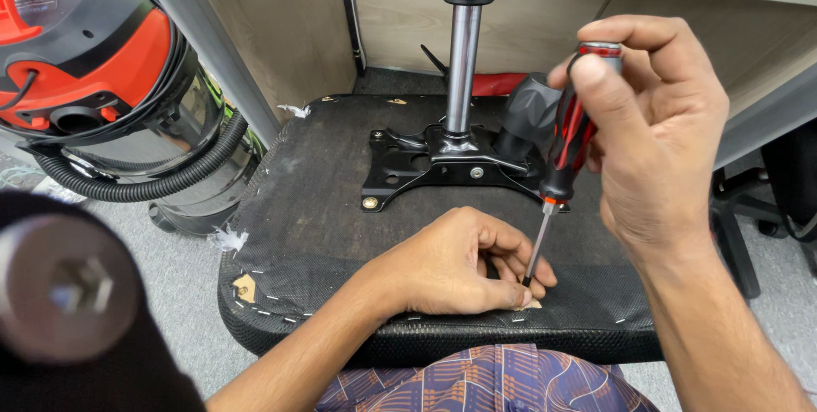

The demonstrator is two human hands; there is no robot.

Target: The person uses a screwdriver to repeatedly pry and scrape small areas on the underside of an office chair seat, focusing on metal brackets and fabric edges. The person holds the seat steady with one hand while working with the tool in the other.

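An upturned office chair seat (315, 225) lies in front of me, its black mesh underside stapled along the near edge. My right hand (655, 148) grips a red and black screwdriver (566, 152) held nearly upright, its tip down at the near edge of the seat. My left hand (459, 263) rests on the fabric with its fingertips pinched around the screwdriver tip, beside a small pale tear. A black metal mounting plate (425, 165) with a chrome gas column (462, 54) stands bolted at the seat's middle.
A red and black canister vacuum (85, 63) with a ribbed hose (145, 178) stands at the left. A blurred dark caster or chair part (68, 293) fills the lower left. Wooden desk panels rise behind; another chair's base (740, 208) is at right.
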